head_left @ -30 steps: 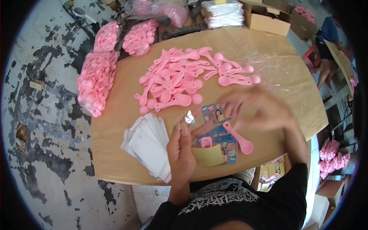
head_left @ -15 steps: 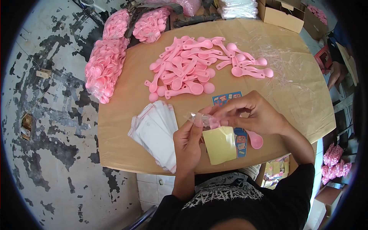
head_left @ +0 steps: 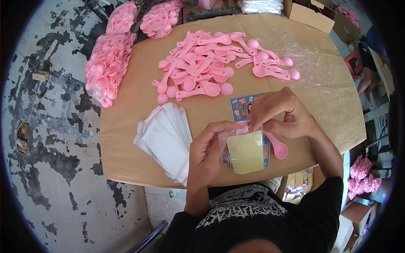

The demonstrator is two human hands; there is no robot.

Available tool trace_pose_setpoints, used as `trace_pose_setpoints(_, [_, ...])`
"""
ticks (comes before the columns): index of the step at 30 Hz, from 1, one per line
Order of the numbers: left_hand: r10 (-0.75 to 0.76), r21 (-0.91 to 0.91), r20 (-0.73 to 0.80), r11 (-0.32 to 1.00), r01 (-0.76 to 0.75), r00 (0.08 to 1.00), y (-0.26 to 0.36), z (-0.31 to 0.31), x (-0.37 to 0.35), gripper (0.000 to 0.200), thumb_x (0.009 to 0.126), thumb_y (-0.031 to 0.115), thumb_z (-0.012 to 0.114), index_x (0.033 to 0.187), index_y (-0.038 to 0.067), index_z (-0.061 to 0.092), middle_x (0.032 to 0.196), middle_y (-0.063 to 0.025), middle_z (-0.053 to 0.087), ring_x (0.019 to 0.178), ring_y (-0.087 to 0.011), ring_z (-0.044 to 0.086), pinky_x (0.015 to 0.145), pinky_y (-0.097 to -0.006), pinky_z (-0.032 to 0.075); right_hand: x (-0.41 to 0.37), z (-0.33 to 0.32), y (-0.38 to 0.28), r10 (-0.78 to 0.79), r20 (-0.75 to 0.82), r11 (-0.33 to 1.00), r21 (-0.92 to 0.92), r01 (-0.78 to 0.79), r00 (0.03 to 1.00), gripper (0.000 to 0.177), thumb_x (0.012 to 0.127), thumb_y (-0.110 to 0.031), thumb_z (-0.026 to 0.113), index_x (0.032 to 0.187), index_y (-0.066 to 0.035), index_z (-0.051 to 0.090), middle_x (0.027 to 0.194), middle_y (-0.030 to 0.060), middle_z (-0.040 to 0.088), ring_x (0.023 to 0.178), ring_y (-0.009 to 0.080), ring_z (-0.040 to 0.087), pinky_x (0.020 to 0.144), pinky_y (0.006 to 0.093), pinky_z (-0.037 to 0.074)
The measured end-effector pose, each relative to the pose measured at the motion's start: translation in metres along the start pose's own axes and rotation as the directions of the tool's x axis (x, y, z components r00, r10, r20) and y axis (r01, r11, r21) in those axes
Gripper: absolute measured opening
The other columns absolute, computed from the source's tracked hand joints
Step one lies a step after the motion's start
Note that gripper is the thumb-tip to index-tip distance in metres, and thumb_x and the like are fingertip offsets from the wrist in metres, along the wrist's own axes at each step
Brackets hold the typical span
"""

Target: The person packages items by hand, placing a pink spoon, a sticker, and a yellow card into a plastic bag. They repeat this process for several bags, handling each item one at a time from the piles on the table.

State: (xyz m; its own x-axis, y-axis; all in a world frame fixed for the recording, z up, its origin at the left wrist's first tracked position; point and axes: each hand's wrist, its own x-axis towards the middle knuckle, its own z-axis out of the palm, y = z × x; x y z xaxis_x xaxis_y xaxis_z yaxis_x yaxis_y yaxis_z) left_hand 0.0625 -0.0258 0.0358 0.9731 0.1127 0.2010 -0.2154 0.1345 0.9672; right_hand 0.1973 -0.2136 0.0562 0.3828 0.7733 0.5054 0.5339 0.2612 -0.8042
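Observation:
A clear plastic bag with a pale yellow card in it is held over the front of the table. My left hand pinches the bag's left upper side between thumb and fingers. At its top edge, my right hand has its fingers closed on the plastic, partly hidden. The pink end of a spoon shows at the bag's mouth; the rest is hidden behind the card. Beneath lie blue printed cards, and a loose pink measuring spoon rests right of the bag.
A heap of pink spoons covers the table's middle. White plastic sleeves lie left of my hands. Bulging bags of spoons stand at the left edge, with thin plastic strips and a cardboard box at right. Another person's hand shows far right.
The bag's top has spread wider and the card now hangs straighter. My right fingers have shifted right along the opening, and the whole view has moved slightly.

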Motion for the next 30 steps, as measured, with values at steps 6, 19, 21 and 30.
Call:
trace_pose_setpoints(6, [0.108,0.113,0.065,0.987,-0.115,0.992,-0.003,-0.005,-0.001,0.026,0.091,-0.005,0.039,0.104,-0.004,0.061,0.101,-0.0111,0.064,0.083,-0.0132,0.059,0.076,-0.0252,0.044,0.001,-0.004,-0.006,-0.073,0.049,0.995,-0.066,0.076,0.996,0.018,0.071,0.007,0.067,0.082,-0.005,0.073,0.079,0.007,0.071,0.076,0.021,0.067,0.075,0.034,0.05])
trace_pose_setpoints(19, [0.144,0.054,0.053,0.988,-0.147,0.988,-0.013,-0.007,-0.003,0.013,0.085,-0.005,0.061,0.096,-0.001,0.054,0.086,-0.0095,0.066,0.072,-0.0093,0.064,0.062,-0.0216,0.053,0.001,-0.01,-0.007,-0.151,0.105,0.96,-0.221,0.171,0.983,0.02,0.066,0.009,0.054,0.077,-0.003,0.066,0.073,0.0055,0.067,0.077,0.0203,0.065,0.074,0.0325,0.05])
trace_pose_setpoints(21, [0.096,0.041,0.007,0.995,-0.096,0.995,-0.009,0.002,-0.002,0.021,0.083,-0.005,0.067,0.097,0.0,0.052,0.086,-0.011,0.066,0.074,-0.0117,0.066,0.063,-0.0238,0.057,-0.007,-0.013,-0.006,-0.007,-0.038,0.982,-0.187,-0.001,0.999,0.029,0.063,0.008,0.052,0.085,-0.005,0.067,0.083,0.0049,0.069,0.083,0.0233,0.066,0.075,0.0339,0.051])
trace_pose_setpoints(30, [0.011,-0.045,0.128,0.999,-0.005,0.992,0.004,-0.001,-0.023,0.043,0.082,-0.002,0.071,0.119,0.003,0.05,0.126,-0.0187,0.057,0.102,-0.0212,0.065,0.081,-0.0319,0.059,-0.025,-0.002,-0.062,0.292,-0.135,0.904,-0.284,-0.32,0.947,0.025,0.084,-0.013,0.072,0.106,-0.004,0.064,0.087,0.0058,0.071,0.069,0.0125,0.067,0.056,0.0257,0.048])
